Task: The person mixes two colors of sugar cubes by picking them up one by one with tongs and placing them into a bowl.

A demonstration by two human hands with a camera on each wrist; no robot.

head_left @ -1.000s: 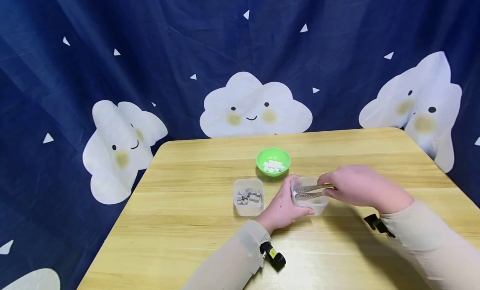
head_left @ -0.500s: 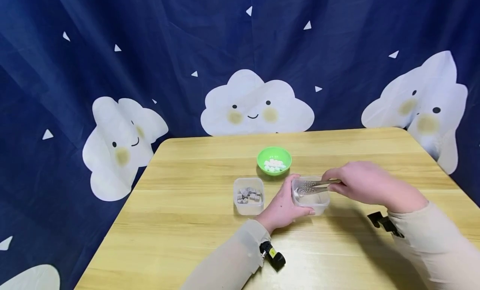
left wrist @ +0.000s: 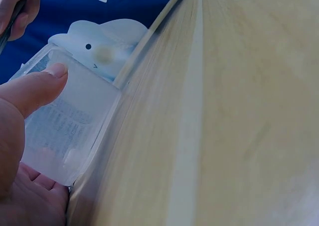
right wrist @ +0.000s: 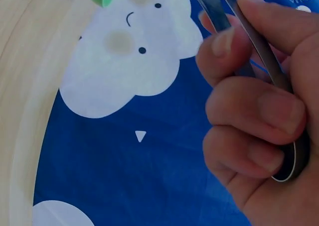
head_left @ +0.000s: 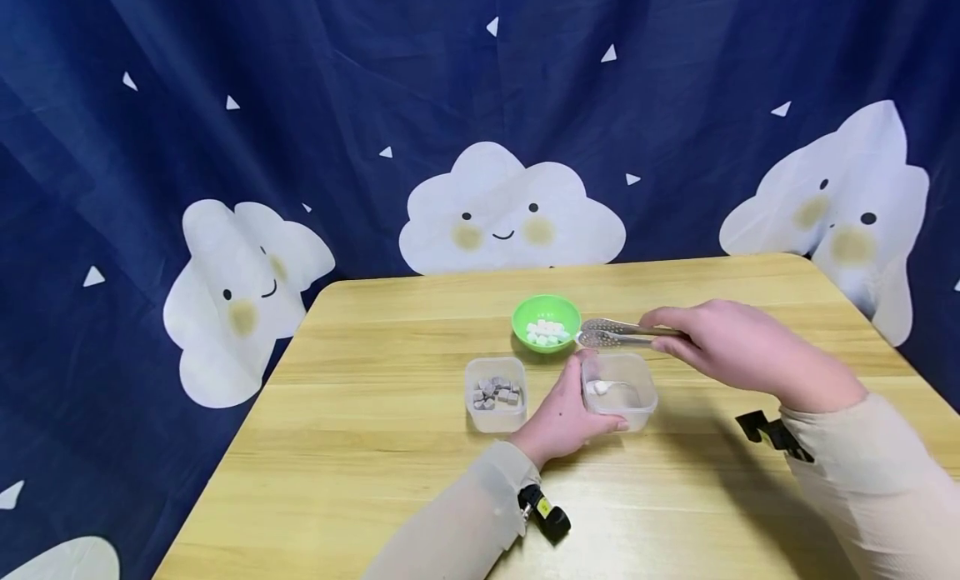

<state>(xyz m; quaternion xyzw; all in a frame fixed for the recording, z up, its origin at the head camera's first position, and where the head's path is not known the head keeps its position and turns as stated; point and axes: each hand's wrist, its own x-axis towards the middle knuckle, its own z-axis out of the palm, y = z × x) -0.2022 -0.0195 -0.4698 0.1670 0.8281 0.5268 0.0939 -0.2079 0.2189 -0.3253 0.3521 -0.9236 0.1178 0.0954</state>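
Observation:
My left hand (head_left: 564,413) grips a clear plastic container (head_left: 637,409) by its side, thumb along the near wall and fingers round the left. A small white piece (head_left: 601,387) lies inside it. In my right hand (head_left: 731,347) is a pair of metal tongs (head_left: 611,334) with perforated ends, pointing left above the container's far rim. Their tips are at the right edge of a green bowl (head_left: 549,303) that holds several white pieces (head_left: 547,332). The right wrist view shows curled fingers round the tongs (right wrist: 264,52); the left wrist view shows my thumb against the container (left wrist: 75,121).
Left of my left hand stands a second clear container (head_left: 497,367) with several grey cubes (head_left: 497,392). All of this is on a wooden table (head_left: 360,447). A dark blue curtain (head_left: 337,80) printed with clouds hangs behind the table's far edge.
The tongs have risen out of the held container and moved toward the green bowl, uncovering the white piece inside. My left hand and the container have stayed in place.

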